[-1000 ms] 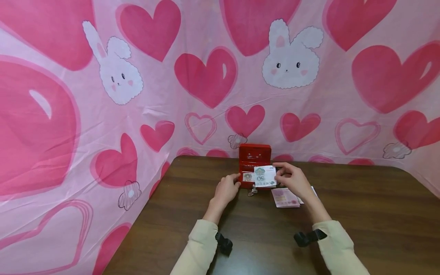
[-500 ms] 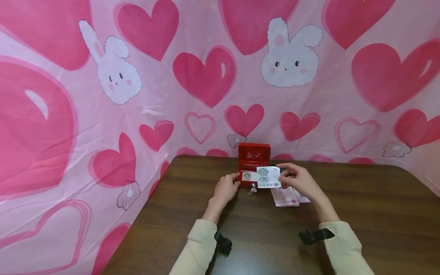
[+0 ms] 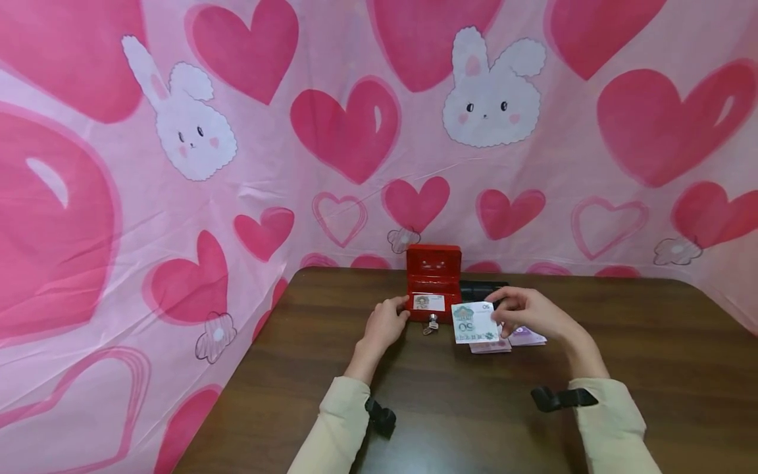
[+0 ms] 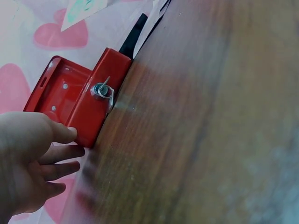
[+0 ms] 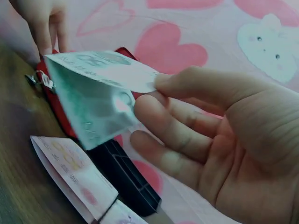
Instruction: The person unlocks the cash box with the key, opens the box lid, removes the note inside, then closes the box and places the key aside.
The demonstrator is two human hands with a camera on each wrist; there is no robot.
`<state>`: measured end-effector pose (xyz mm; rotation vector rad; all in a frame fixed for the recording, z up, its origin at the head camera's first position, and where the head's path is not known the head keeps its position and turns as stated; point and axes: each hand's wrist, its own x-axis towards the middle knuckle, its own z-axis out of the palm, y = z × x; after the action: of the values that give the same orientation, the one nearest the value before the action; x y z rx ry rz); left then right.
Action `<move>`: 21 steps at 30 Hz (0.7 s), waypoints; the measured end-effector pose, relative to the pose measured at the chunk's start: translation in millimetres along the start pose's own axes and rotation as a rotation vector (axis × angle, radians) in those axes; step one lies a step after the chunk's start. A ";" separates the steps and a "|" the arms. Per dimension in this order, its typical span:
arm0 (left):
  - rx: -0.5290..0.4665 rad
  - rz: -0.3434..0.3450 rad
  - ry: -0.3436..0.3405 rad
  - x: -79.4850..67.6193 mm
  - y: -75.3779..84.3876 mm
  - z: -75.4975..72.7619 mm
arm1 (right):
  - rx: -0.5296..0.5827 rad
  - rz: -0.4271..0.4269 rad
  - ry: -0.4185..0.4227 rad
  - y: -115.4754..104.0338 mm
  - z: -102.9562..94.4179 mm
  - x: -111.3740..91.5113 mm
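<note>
My right hand pinches a folded green 50 banknote between thumb and fingertips, to the right of a small red cash box. In the right wrist view the folded note gapes apart at its fold. The box's lid stands raised, and another banknote lies inside. Keys on a ring hang from the front lock. My left hand touches the box's left end, its thumb at the front corner and its fingers extended along the side.
Folded pink banknotes and purplish notes lie on the brown table, partly below the held note. A black case stands right of the box. A pink heart-print cloth hangs behind the table.
My right hand has moved the green banknote from over the box to the right and toward me, uncovering the note inside and the black case. The left hand stays at the box.
</note>
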<state>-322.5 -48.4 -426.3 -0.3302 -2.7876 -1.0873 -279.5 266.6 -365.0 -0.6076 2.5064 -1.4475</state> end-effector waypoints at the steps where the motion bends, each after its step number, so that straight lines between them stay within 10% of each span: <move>1: 0.000 0.001 0.000 0.3 -0.5 -0.1 | 0.013 0.015 -0.027 1.3 -1.4 -1.6; 21: -0.030 0.010 -0.012 1.0 -1.6 0.0 | 0.098 0.184 -0.311 43.7 -11.9 -20.8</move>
<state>-323.9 -49.4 -427.1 -0.3552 -2.7795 -1.1303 -276.2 304.3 -397.5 -0.5234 2.1761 -1.2900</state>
